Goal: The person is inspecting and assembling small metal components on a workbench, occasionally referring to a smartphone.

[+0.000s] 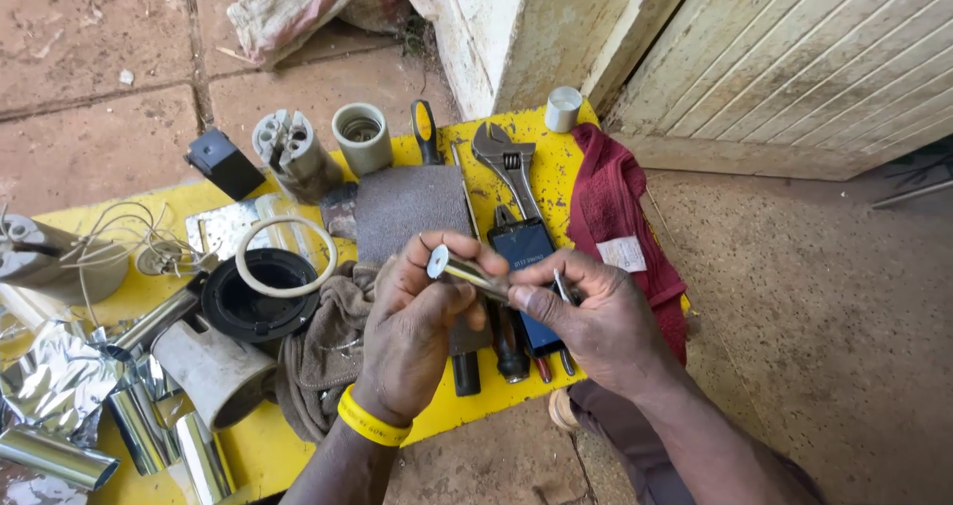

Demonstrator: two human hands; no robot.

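I saw both hands, left and right, clamped on a small metal rod. They hovered over the crowded yellow table, near its front edge; bare floor lay open rightward.

Both hands grip metal rod.

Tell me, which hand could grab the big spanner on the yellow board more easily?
Probably the right hand. It sits closer to the adjustable spanner, which lies just beyond it by the red cloth. The left hand pinches the disc end of the small metal rod, farther over.
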